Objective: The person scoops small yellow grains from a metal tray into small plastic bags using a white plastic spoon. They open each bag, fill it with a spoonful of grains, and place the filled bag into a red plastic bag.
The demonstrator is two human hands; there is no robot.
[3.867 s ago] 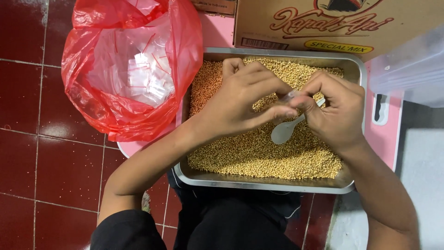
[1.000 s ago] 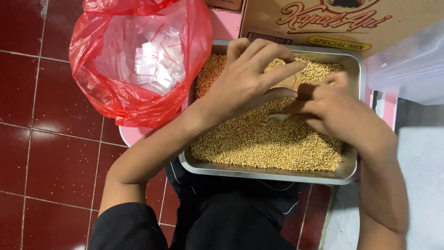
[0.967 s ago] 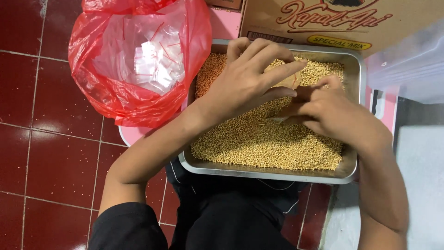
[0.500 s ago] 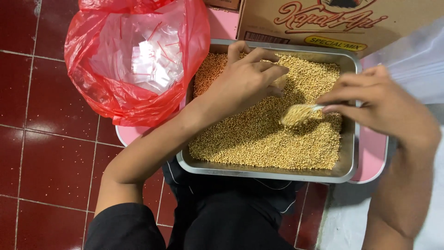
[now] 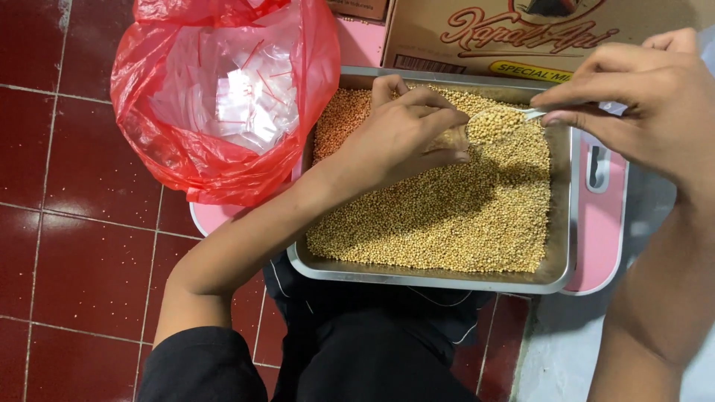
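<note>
Now a heaped metal spoon of yellow grain is pinched level by the right hand, so nothing spills, over the steel tray; beside it the left hand is curled around something small that cannot be made out.

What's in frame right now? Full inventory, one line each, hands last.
metal tray: 1, silver, centre, resting on the pink scale
grain: one heap, yellow-tan with an orange patch at upper left, filling the tray
spoon: 1, pale, heaped with grain, above the tray's upper right
pink scale: 1, pink, under the tray, showing at its right and left
red bag: 1, red plastic, open, left of the tray
small clear bags: many, clear with red strips, inside the red bag
cardboard box: 1, brown, behind the tray
floor tiles: dark red, left
left hand: over the tray, pinching something small that cannot be made out
right hand: upper right, holding the spoon
</note>
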